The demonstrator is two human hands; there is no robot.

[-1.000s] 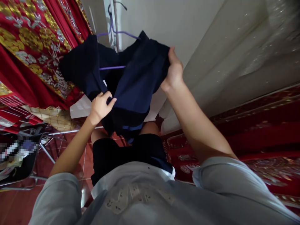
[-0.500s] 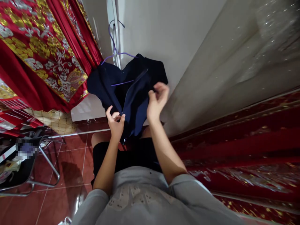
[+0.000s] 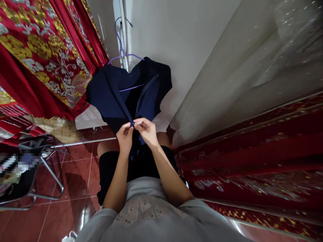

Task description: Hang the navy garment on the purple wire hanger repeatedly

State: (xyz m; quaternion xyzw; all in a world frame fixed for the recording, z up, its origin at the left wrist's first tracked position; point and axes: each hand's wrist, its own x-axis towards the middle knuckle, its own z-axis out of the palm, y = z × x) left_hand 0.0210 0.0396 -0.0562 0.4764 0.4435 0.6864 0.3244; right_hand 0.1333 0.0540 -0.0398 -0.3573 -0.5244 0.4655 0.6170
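Note:
A navy blue garment (image 3: 106, 97) hangs in front of me on a purple wire hanger (image 3: 121, 50), its front open in a V above my hands. My left hand (image 3: 124, 136) pinches the left front edge of the garment low on the opening. Just beside it, my right hand (image 3: 146, 132) is closed on the opposite front edge, the fingertips of both hands nearly touching. Whatever small fastening lies between the fingertips is too small to make out. The hanger's lower bar shows across the garment's open neck.
Red cloth with gold and silver embroidery (image 3: 60, 60) hangs at the left. A pale sheer drape (image 3: 217, 67) and more red embroidered cloth (image 3: 247, 158) are on the right. A metal-framed chair (image 3: 54, 178) with things on it stands on the red tiled floor (image 3: 78, 171).
My right hand has come in from the garment's right side to meet my left hand and taken hold of the front edge. My left hand has stayed at the front edge.

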